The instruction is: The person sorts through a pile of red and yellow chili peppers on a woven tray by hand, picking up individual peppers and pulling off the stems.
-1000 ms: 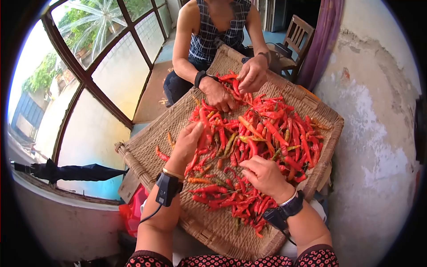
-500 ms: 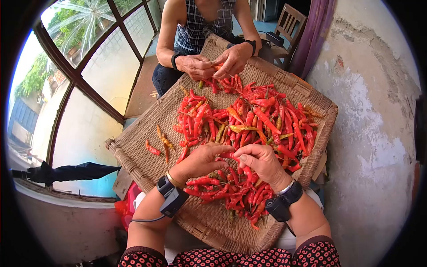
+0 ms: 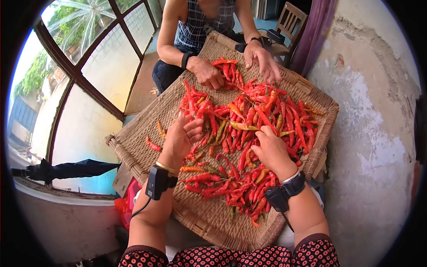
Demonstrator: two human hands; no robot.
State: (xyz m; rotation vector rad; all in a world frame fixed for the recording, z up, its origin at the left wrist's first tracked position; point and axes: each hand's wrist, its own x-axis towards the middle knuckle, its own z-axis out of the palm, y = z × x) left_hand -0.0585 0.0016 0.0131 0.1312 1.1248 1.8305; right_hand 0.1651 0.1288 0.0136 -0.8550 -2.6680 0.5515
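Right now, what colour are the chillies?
Mostly red chillies, a few yellow-green, in the head view.

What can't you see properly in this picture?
Head view:
Whether the person's right hand has a grip on any long red chilli peppers: the hand's back covers it.
The red plastic thing: mostly under the woven straw tray.
The co-worker: head cut off by the top edge.
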